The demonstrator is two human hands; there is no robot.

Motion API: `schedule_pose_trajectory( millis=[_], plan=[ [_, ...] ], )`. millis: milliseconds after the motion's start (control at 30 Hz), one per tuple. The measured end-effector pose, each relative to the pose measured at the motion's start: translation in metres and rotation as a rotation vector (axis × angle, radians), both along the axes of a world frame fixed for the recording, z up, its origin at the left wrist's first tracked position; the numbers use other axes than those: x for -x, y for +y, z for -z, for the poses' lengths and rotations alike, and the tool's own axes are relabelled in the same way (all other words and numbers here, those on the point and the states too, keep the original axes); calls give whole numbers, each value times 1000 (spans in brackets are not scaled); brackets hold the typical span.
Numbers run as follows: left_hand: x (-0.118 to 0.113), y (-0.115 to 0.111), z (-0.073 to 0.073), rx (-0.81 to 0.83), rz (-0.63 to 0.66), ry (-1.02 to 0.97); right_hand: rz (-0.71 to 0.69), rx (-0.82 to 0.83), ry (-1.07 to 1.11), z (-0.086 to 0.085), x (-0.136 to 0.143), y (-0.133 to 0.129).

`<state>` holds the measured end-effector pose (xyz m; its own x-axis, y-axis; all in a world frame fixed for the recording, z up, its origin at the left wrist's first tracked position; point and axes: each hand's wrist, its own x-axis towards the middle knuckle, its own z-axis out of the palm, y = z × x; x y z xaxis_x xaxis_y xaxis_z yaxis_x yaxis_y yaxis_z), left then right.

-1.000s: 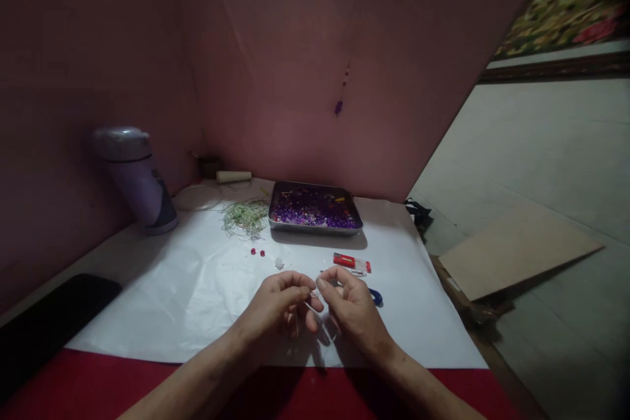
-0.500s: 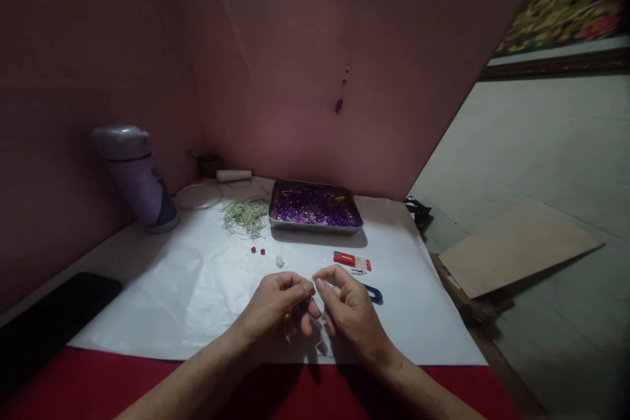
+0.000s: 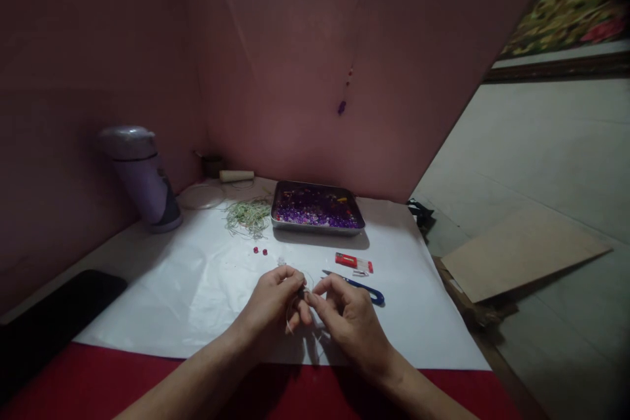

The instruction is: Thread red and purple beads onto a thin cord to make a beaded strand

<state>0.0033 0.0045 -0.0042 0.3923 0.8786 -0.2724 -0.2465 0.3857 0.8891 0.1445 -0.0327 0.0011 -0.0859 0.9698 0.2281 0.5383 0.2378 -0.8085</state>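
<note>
My left hand (image 3: 273,298) is pinched round a small dark item at its fingertips, too small to make out clearly. A thin pale thread (image 3: 288,325) loops down beside its fingers. Close on the right, my right hand (image 3: 350,315) has thumb and forefinger together by the thread, which it seems to pinch. Blue-handled thread snips (image 3: 377,296) lie just beyond the right hand, their blades pointing left. A small clear cluster (image 3: 281,261), probably beads, sits past the left fingertips. Two red beads (image 3: 264,252) rest a little farther left.
A metal tray (image 3: 319,230) of mostly purple beads stands at the back, beside tangled pale green thread (image 3: 249,218). Nearer is a red needle packet (image 3: 347,260). A purple bottle (image 3: 147,187) and a black flat object (image 3: 63,305) are at left. A beaded strand (image 3: 341,107) hangs behind.
My right hand's fingertips have shifted slightly left and down, against the left fingertips. More thread shows between the hands, and the blades of the snips are now visible. The view has shifted slightly.
</note>
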Motion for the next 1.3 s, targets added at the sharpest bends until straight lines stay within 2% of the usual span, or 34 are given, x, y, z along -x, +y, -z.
schedule_pose_trajectory(
  millis=[567, 1100, 1300],
  plan=[
    [1, -1, -2, -18, -74, -4, -37, -45, -45, -4, 1, -4],
    [0, -2, -5, 0, -141, 2, -94, -87, -32, 0, 3, -8],
    [1, -2, -10, -28, -130, 6, -96, 4, 65, -1, 1, -8]
  ],
)
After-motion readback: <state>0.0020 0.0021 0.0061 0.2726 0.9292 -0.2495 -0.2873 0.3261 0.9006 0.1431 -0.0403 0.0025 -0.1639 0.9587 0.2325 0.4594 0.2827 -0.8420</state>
